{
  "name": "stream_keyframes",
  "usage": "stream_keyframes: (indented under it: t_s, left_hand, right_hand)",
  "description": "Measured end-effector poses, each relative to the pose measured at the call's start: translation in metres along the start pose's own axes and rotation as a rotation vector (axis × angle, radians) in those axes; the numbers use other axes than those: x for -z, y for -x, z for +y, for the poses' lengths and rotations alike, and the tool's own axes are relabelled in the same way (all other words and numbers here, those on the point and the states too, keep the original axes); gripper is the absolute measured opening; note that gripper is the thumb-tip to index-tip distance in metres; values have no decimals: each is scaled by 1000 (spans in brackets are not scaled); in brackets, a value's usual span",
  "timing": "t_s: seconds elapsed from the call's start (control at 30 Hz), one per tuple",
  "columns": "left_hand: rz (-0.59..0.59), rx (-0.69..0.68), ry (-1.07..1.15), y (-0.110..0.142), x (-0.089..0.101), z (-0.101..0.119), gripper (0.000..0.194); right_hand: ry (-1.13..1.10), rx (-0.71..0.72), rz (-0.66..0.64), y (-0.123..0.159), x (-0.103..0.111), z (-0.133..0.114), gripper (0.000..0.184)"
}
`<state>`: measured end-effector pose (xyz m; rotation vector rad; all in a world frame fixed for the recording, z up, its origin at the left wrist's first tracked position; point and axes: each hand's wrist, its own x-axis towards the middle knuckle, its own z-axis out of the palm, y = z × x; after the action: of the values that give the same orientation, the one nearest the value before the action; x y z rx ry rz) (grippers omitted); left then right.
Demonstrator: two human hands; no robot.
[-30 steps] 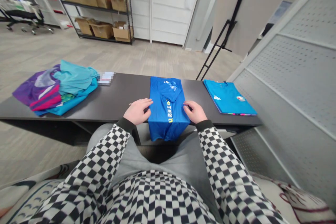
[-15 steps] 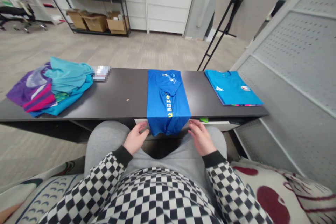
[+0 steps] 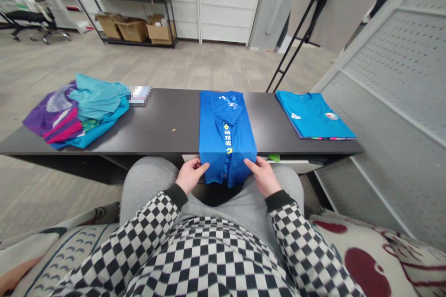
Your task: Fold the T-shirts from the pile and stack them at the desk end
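Observation:
A blue T-shirt (image 3: 212, 123), its sides folded inward into a long strip, lies across the dark table, and its lower end hangs over the front edge. Yellow and white characters run down its middle. My left hand (image 3: 191, 174) pinches the left edge of the hanging part, thumb on top and fingers underneath. On the opposite edge my right hand (image 3: 265, 175) grips the shirt the same way. The fingers beneath the cloth are partly hidden.
A rumpled pile of purple and turquoise shirts (image 3: 101, 102) lies on the table (image 3: 163, 116) at the left, beside a blurred packet (image 3: 140, 95). Folded shirts (image 3: 313, 118) are stacked at the right. A grey perforated panel (image 3: 390, 83) stands close on the right.
Both hands have moved inward and closed on the side edges of the blue T-shirt's hanging end. The view has shifted slightly.

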<state>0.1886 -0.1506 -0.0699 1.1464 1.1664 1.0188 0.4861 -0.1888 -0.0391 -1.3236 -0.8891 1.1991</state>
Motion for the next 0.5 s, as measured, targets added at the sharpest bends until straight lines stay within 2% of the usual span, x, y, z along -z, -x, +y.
stream_keyframes:
  t_s: [0.07,0.17,0.23,0.37,0.5]
  left_hand:
    - [-29,36,48,-3,0,-6,48]
    - [-118,108,154,-7,0,-17,65]
    - [-175,181,151,-9,1,-26,73]
    - [-235,307,-5,-14,1,-43,60]
    - [-237,334,-82,-17,0,-51,44]
  right_hand:
    - [16,-33,-33,-1,4,-1,45]
    - [36,-93,-139,-4,13,1,47]
    - [69,-133,-227,-9,20,6,49]
    - [251,-225,-381,-27,32,22,46]
    - [462,-266,-449,-46,33,41,53]
